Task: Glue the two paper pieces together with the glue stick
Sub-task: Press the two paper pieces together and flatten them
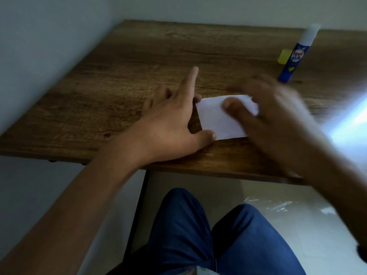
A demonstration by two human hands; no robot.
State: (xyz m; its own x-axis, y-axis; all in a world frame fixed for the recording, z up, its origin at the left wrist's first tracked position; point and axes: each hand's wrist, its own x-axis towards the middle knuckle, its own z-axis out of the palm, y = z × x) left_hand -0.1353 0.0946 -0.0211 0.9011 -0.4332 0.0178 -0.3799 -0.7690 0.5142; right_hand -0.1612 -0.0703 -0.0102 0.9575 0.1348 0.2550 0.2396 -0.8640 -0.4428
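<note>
A white paper piece [216, 118] lies flat near the front edge of the wooden table [123, 76]. My left hand [172, 124] rests at its left edge, thumb and a fingertip touching the paper, index finger raised. My right hand [278, 116], blurred by motion, lies over the paper's right part with its fingers spread on it. I cannot tell whether a second paper piece lies underneath. The blue and white glue stick [296, 56] stands upright at the back right, uncapped, with its yellow cap [284, 55] beside it on the left.
A wall runs along the table's left and back sides. My legs in blue jeans [208, 235] are below the table's front edge, above a pale tiled floor. A bright patch of light falls at the right.
</note>
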